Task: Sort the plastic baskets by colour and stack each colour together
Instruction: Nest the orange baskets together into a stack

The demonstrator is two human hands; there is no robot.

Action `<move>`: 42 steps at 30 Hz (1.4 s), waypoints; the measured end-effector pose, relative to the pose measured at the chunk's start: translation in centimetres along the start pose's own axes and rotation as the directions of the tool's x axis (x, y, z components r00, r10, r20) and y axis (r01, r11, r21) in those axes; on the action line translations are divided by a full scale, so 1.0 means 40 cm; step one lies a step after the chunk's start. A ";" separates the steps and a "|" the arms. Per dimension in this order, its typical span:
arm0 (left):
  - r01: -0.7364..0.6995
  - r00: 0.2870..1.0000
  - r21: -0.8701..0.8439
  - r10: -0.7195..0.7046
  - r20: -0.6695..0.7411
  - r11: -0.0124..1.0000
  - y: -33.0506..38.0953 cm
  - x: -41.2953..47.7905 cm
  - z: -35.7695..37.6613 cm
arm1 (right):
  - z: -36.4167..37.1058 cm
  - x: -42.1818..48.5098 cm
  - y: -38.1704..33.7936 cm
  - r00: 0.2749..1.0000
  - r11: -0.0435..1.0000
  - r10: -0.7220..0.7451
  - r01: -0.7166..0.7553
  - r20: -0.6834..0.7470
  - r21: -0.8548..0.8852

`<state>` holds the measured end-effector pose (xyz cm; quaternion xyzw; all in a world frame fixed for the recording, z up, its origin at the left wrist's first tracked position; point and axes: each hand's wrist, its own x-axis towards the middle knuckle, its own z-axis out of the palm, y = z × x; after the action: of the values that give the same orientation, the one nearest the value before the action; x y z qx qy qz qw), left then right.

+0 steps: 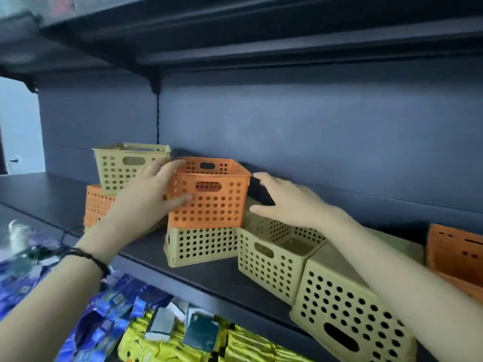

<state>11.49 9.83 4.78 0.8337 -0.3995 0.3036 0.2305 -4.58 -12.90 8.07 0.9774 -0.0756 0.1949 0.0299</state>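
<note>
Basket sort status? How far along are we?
Nothing looks sorted yet: at left a beige perforated plastic basket sits on an orange plastic basket. In hand: the left hand grips the central orange perforated basket, which rests on an upturned beige basket; the right hand is open beside it. Left to do: both colour stacks, including the upright beige basket, the overturned front beige basket and the far-right orange basket.

The dark shelf point(214, 280) plainly carries 7 plastic baskets, 4 beige and 3 orange.

Beige:
- 1 top-left beige basket point(125, 165)
- 1 upturned beige basket point(201, 246) in the middle
- 1 upright beige basket point(269, 267) beside it
- 1 front beige basket point(347, 312) at the shelf's front edge

Orange:
- 1 left orange basket point(95, 205)
- 1 middle orange basket point(211, 199)
- 1 right orange basket point(454, 252)

There are 2 hands, the left hand point(146, 202) and the right hand point(290, 202). The packets point(130, 330) below are too blurred to count.
</note>
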 end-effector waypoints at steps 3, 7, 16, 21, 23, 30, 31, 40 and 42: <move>0.070 0.994 -0.301 -0.043 0.097 0.951 -0.053 0.016 0.037 | 0.031 0.072 -0.030 0.996 0.978 0.084 -0.087 0.027 0.191; 0.098 0.995 -0.607 -0.060 0.083 0.788 -0.076 0.038 0.082 | 0.061 0.120 -0.051 0.990 0.916 0.133 -0.138 0.041 0.376; 0.055 0.996 -0.862 -0.092 0.010 0.504 -0.011 0.098 0.095 | 0.033 0.113 -0.033 0.892 0.790 0.351 -0.118 -0.286 0.602; -0.016 0.991 -0.918 -0.117 -0.068 0.397 0.122 0.098 0.091 | 0.008 0.018 0.000 0.768 0.829 0.407 -0.083 -0.494 0.553; -0.038 0.988 -0.943 -0.130 -0.086 0.331 0.195 0.092 0.082 | -0.014 -0.042 0.012 0.726 0.850 0.379 -0.028 -0.574 0.526; -0.070 0.998 -0.991 0.014 -0.068 0.114 0.485 0.054 0.082 | -0.116 -0.303 0.142 0.655 0.882 0.384 -0.053 -0.651 0.468; -0.055 0.998 -0.994 0.038 -0.052 0.093 0.526 0.042 0.090 | -0.122 -0.347 0.168 0.643 0.895 0.381 -0.074 -0.664 0.441; 0.028 0.976 -1.000 0.216 0.028 0.002 0.832 -0.043 0.155 | -0.172 -0.667 0.328 0.585 0.901 0.420 -0.174 -0.694 0.398; 0.032 0.972 -0.999 0.233 0.034 0.013 0.880 -0.049 0.172 | -0.176 -0.711 0.352 0.572 0.893 0.440 -0.200 -0.692 0.402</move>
<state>-15.64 -13.68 3.52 0.4274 -0.5750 -0.1278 0.6858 -35.42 -22.32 4.00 0.7632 -0.2046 0.6020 -0.1151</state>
